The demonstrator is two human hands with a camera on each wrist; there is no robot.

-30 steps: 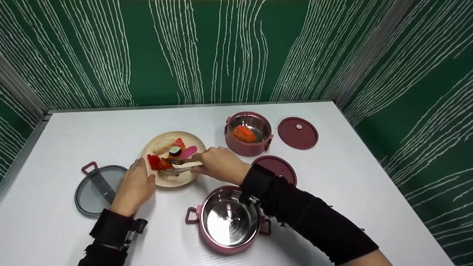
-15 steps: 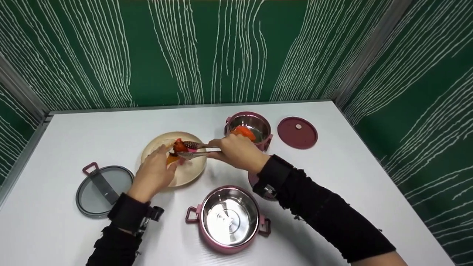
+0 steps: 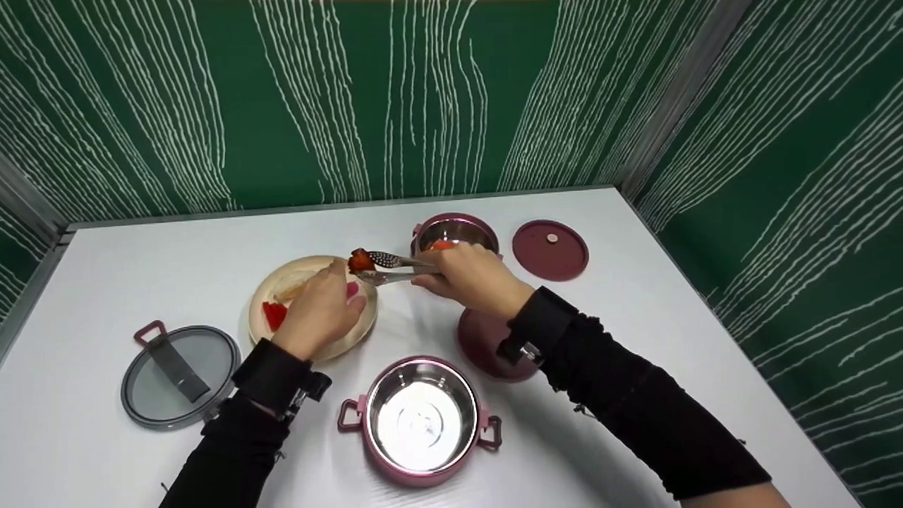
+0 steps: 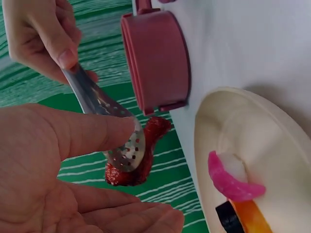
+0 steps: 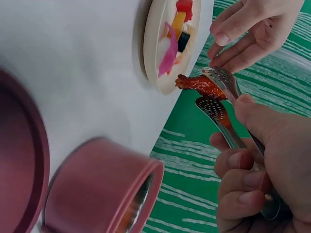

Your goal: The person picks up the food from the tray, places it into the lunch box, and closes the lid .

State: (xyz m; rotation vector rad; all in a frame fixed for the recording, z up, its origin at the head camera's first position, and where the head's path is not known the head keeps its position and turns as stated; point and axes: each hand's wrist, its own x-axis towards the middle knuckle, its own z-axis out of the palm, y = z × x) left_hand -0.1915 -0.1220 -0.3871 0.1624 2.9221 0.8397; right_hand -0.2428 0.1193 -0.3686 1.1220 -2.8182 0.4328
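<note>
My right hand (image 3: 480, 279) grips metal tongs (image 5: 216, 109) with perforated heads. Between those heads is a glossy red-brown chicken drumstick (image 5: 206, 87), held up near the right edge of the cream plate (image 3: 368, 317). My left hand (image 3: 321, 310) hovers above the plate, fingers loosely extended, right beside the tong heads. In the left wrist view its thumb overlaps one tong head. On the plate lie a pink-topped piece of sushi (image 4: 235, 182), a dark-wrapped roll (image 5: 183, 41), an orange-yellow piece (image 5: 176, 23) and a red piece (image 3: 274, 315). The left hand partly hides them in the head view.
Beyond my right hand stands a small pink pot (image 4: 160, 60) with orange food inside. A larger steel-lined pink pot (image 3: 420, 481) with two side handles is in front. Two dark red lids (image 3: 550, 250) lie at the right, and a grey lid (image 3: 215, 360) with a strap handle at the left.
The tongs have lifted the drumstick off the plate and carried it up and to the right. My left hand has moved from the plate's left edge to over the plate.
</note>
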